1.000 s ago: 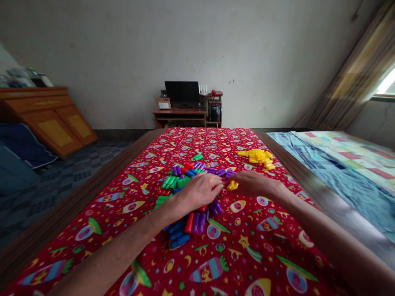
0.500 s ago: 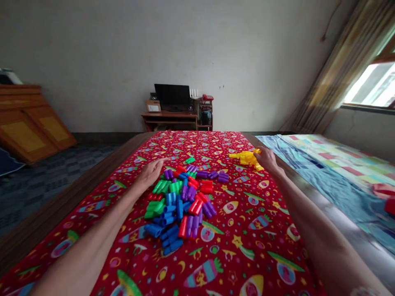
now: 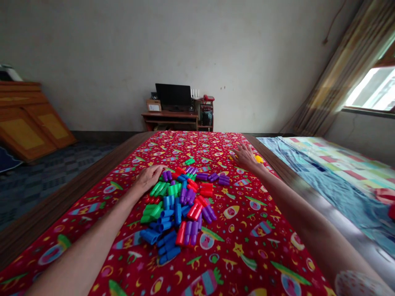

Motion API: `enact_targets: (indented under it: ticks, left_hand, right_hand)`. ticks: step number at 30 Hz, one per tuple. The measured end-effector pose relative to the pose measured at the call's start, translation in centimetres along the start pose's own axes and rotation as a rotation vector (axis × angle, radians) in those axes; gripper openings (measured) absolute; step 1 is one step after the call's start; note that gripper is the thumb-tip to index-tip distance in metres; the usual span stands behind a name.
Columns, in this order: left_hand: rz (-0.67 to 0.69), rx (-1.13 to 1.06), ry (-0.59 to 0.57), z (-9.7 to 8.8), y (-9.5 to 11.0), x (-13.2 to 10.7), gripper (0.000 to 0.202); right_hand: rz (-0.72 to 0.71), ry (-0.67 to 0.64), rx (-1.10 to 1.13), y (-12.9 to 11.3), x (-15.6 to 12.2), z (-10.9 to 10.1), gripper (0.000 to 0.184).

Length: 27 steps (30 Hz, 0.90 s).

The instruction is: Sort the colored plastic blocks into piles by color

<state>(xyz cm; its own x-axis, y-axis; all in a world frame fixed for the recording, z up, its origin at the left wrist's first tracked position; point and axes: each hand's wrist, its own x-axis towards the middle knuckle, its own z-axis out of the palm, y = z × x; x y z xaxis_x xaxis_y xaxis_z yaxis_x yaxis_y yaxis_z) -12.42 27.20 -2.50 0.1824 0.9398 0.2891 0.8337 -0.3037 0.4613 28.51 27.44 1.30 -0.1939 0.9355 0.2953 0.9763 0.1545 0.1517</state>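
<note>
Several plastic bullet-shaped building blocks lie in a loose pile on a red patterned cloth [image 3: 234,213]. Among them are blue blocks [image 3: 166,242], green blocks [image 3: 159,189], purple blocks [image 3: 188,196] and red blocks [image 3: 206,189]. My left hand [image 3: 149,177] rests at the pile's far left edge, fingers loosely extended with no block in them. Farther off on the right, my right hand [image 3: 245,156] is spread above the yellow blocks [image 3: 258,159] and hides most of them. One green block [image 3: 189,161] lies apart beyond the pile.
The cloth covers a table with a dark wooden rim [image 3: 123,148]. To the right is a bed [image 3: 308,164] with a blue and patchwork cover. A desk with a monitor [image 3: 173,96] stands by the far wall, and a wooden cabinet [image 3: 31,119] stands at the left.
My right hand has moved left from the right end of the yellow blocks and now covers them with fingers spread. My left hand has drawn slightly closer, beside the pile.
</note>
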Motion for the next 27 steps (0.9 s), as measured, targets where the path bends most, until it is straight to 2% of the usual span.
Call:
enact_targets:
  ticks: [3, 5, 9, 14, 16, 19, 22, 27]
  left_hand:
    - [0.046, -0.036, -0.009, 0.3, -0.4, 0.1, 0.062]
    - [0.055, -0.051, -0.011, 0.3, -0.6, 0.2, 0.064]
    - [0.045, -0.061, -0.006, 0.3, -0.7, 0.2, 0.066]
    - [0.051, -0.057, -0.028, 0.2, -0.5, 0.2, 0.067]
    - [0.056, -0.061, -0.023, 0.3, -0.5, 0.2, 0.067]
    - [0.059, -0.07, -0.007, 0.4, -0.6, 0.2, 0.066]
    - [0.061, -0.072, -0.006, 0.4, -0.6, 0.3, 0.066]
    - [0.063, -0.065, -0.011, 0.2, -0.5, 0.2, 0.061]
  right_hand:
    - [-0.098, -0.196, -0.047, -1.5, 1.7, 0.1, 0.03]
    - [-0.109, -0.24, -0.036, -1.8, 2.2, 0.2, 0.027]
    - [-0.077, -0.174, -0.001, -0.6, 2.6, -0.3, 0.036]
    - [0.221, 0.057, 0.081, 4.0, 3.0, -1.0, 0.042]
    - [0.305, 0.047, 0.107, 6.0, 2.8, -0.7, 0.039]
    - [0.32, -0.048, 0.154, 7.7, 2.0, 0.3, 0.033]
    - [0.284, -0.09, 0.191, 7.9, 1.2, 1.0, 0.032]
    - [0.308, -0.024, 0.215, 8.3, 0.5, 1.0, 0.047]
